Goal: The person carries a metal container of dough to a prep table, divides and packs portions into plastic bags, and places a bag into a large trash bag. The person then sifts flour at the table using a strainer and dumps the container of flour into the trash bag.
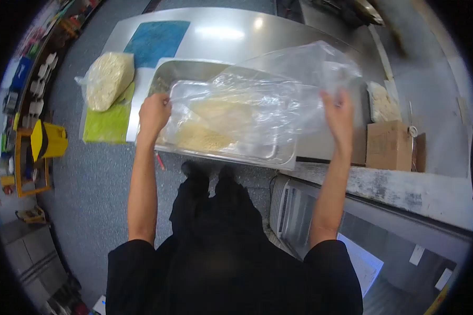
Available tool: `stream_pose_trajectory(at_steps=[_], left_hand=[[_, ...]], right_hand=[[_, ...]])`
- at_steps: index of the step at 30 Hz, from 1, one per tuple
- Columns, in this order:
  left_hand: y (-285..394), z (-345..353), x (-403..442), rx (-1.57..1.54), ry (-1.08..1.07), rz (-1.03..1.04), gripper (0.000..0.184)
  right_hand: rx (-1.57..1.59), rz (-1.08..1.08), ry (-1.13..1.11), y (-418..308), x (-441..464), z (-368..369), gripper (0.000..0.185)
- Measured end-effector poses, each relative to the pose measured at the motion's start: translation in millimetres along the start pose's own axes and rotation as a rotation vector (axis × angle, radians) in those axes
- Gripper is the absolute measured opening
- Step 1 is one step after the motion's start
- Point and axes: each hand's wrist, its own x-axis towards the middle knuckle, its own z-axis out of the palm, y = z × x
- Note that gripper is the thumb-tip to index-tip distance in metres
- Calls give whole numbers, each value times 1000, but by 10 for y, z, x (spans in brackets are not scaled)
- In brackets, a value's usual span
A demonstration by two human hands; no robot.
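A clear plastic bag (294, 100) is stretched between my two hands above a deep metal pan (165, 73). My left hand (155, 113) is closed on one end of the bag, at the pan's left side. At the right, beyond the pan's rim, my right hand (339, 113) pinches the bag's other end. Pale yellow crumbs (202, 137) lie in the pan, partly seen through the plastic. Left of the pan, a tied bag of pale crumbly food (110, 81) rests on the edge of a green mat (106, 123).
Behind the pan a blue mat (157, 42) lies on the steel table (220, 34). A cardboard box (389, 144) and another filled bag (383, 102) stand at the right. On the left floor is a yellow mop bucket (48, 140). A glass-topped unit (373, 231) is near my right elbow.
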Motion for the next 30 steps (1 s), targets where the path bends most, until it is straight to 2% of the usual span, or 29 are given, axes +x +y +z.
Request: stream_pose_trajectory(at_steps=[1, 2, 5, 8, 11, 14, 16, 17, 19, 20, 23, 25, 27, 29, 30], left_hand=[[-61, 48, 22, -44, 34, 29, 17], [-90, 46, 33, -83, 45, 22, 17], [-120, -10, -22, -165, 76, -17, 17], [-191, -52, -30, -209, 92, -48, 18], [-527, -11, 23, -289, 41, -67, 21], [-712, -134, 60, -332, -12, -111, 30], [-804, -345, -22, -358, -79, -147, 41], [-826, -451, -90, -466, -115, -115, 47], [-940, -641, -301, -669, -193, -53, 58], [-1104, -684, -421, -551, -184, 11, 60], [-1614, -656, -1021, -803, -46, -67, 46], [-2256, -293, -1563, -912, -7, -124, 34], [-2810, 133, -2336, -911, -64, -256, 33], [-3488, 658, -3344, -249, -160, -315, 45], [-3898, 1042, -3966, -223, -300, -388, 49]], right_hand=[[-2, -39, 4, 11, -4, -22, 23], [163, 238, -74, -132, -41, -79, 23], [265, 9, 97, -36, 34, -107, 22], [348, 192, -59, -59, 73, -138, 21], [802, 328, 33, -277, 67, -185, 21], [843, 340, 43, -241, 111, -151, 21], [597, 197, 87, -336, 149, -130, 23], [475, 124, 106, -422, 175, -94, 24], [425, 108, 121, -723, 165, 12, 29], [400, 107, 128, -888, 127, 73, 32], [46, 63, -62, -1340, 42, 266, 35], [145, -11, 144, -1613, -3, 332, 34], [162, 0, 108, -1720, 77, 307, 31], [96, -62, 136, -2017, -32, 462, 29], [58, -92, 146, -2112, -67, 531, 30]])
